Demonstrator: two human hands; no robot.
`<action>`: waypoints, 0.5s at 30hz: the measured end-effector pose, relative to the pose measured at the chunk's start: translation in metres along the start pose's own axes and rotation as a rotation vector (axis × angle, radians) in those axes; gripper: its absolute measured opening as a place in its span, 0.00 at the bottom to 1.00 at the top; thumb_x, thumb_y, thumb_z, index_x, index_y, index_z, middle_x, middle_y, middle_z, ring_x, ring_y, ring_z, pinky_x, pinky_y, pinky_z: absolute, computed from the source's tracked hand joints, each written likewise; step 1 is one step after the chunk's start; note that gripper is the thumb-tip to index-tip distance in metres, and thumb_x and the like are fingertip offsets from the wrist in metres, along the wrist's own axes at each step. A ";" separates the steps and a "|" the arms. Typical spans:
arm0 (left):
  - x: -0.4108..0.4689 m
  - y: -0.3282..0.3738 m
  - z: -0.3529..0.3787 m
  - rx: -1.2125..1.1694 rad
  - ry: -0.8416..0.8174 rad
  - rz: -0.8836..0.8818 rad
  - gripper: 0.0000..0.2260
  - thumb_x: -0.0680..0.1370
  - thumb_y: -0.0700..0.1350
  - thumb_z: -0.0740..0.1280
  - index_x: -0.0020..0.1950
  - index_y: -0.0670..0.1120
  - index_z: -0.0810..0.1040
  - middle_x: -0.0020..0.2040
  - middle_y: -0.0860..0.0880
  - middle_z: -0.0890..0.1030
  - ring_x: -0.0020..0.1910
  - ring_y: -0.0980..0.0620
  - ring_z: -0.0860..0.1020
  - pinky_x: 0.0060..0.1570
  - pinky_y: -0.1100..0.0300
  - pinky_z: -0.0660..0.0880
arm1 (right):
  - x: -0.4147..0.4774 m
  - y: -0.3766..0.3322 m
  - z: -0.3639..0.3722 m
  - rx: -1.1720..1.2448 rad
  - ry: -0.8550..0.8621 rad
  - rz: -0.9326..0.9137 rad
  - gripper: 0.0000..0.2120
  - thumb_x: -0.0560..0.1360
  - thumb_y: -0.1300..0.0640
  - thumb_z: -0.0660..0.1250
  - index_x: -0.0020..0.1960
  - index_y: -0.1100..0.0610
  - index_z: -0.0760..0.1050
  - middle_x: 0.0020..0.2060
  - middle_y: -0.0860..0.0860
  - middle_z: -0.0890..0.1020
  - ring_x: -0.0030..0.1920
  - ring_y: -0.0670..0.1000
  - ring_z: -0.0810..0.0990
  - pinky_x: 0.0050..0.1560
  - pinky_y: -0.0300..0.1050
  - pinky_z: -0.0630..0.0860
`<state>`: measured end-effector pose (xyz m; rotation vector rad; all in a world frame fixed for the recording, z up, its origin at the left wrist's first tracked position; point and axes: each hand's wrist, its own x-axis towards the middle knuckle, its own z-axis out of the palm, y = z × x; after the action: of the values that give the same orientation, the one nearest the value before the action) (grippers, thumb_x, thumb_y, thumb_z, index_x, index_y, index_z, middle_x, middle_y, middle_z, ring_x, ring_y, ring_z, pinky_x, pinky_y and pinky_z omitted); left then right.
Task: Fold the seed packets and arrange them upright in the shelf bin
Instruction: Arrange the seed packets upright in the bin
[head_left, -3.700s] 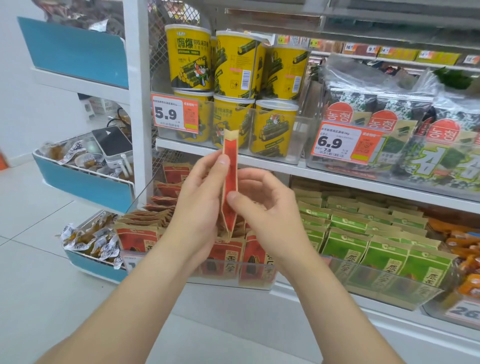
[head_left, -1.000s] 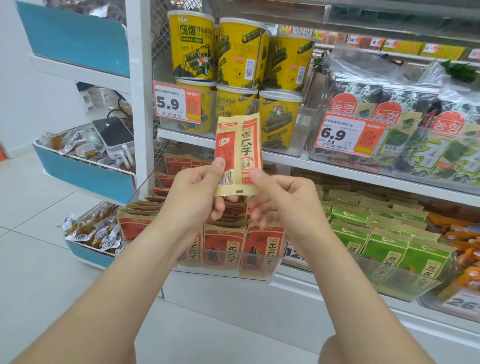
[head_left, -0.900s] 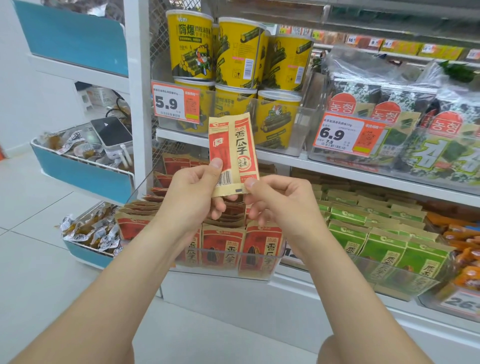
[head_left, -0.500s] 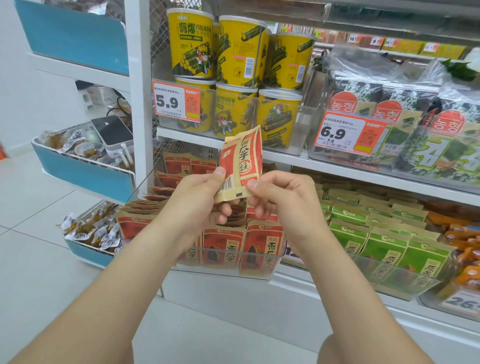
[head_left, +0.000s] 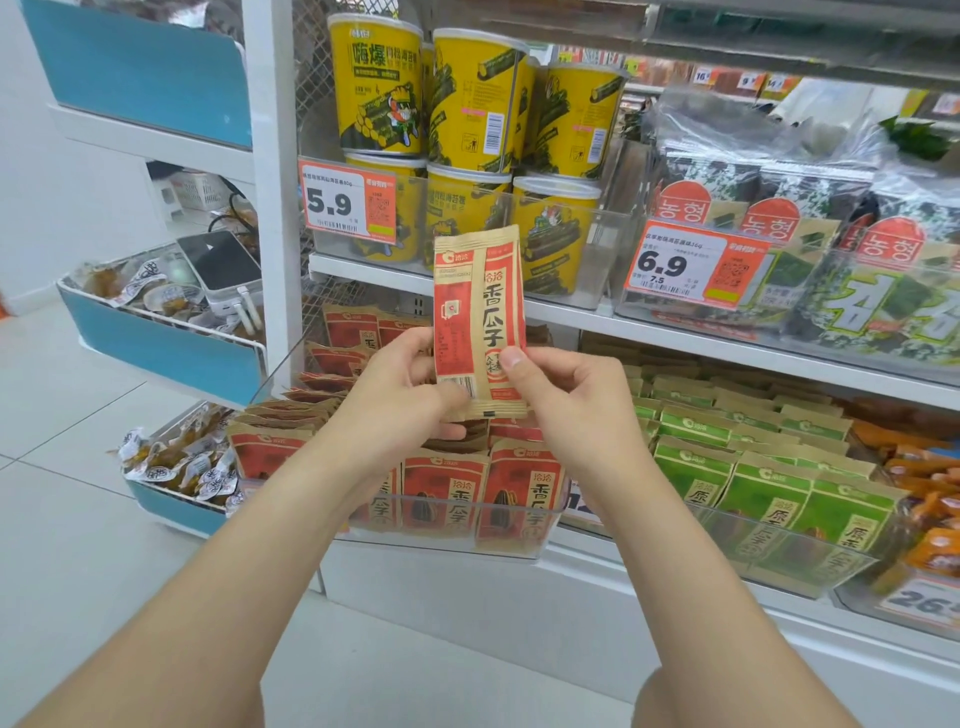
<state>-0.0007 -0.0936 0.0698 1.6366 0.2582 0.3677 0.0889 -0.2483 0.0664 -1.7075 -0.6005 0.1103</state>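
Observation:
A red and tan seed packet (head_left: 480, 312) stands upright in front of me, folded narrow, its printed face toward the camera. My left hand (head_left: 402, 395) pinches its lower left edge with thumb in front. My right hand (head_left: 563, 400) pinches the lower right side, thumb pressed on the front. Below the hands is a clear shelf bin (head_left: 514, 540) with several matching red seed packets (head_left: 447, 493) standing upright at its front and more lying further back.
Green packets (head_left: 763, 483) fill the clear bin to the right. Yellow tubs (head_left: 472, 104) and seaweed bags (head_left: 779, 208) sit on the shelf above, behind price tags (head_left: 347, 208). Blue baskets of wrapped snacks (head_left: 171, 462) stand to the left, beside a white shelf post (head_left: 272, 182).
The packet was tilted half a second ago; now it stands straight and faces me flat. Both hands kept their hold and shifted slightly.

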 end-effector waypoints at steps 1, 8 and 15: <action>-0.001 0.001 0.001 0.003 -0.008 0.009 0.20 0.83 0.39 0.72 0.73 0.55 0.76 0.58 0.58 0.88 0.57 0.56 0.87 0.54 0.51 0.86 | 0.000 -0.001 -0.001 0.042 0.010 0.011 0.08 0.83 0.52 0.72 0.54 0.51 0.90 0.44 0.45 0.90 0.48 0.49 0.89 0.58 0.59 0.85; -0.007 0.001 0.005 0.254 0.135 0.156 0.13 0.77 0.60 0.77 0.61 0.62 0.84 0.50 0.63 0.88 0.48 0.63 0.86 0.50 0.60 0.81 | 0.001 0.003 0.008 -0.128 0.175 -0.154 0.10 0.81 0.51 0.71 0.48 0.51 0.91 0.38 0.50 0.89 0.43 0.61 0.86 0.46 0.58 0.83; -0.005 0.002 0.000 0.256 0.042 0.121 0.16 0.80 0.58 0.75 0.67 0.59 0.83 0.47 0.54 0.90 0.47 0.54 0.89 0.54 0.47 0.86 | -0.003 0.002 0.010 -0.264 0.234 -0.282 0.10 0.80 0.50 0.73 0.42 0.49 0.89 0.31 0.42 0.85 0.34 0.42 0.83 0.37 0.39 0.77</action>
<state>-0.0060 -0.0954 0.0713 1.9031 0.2457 0.4762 0.0825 -0.2408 0.0614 -1.8362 -0.6951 -0.3797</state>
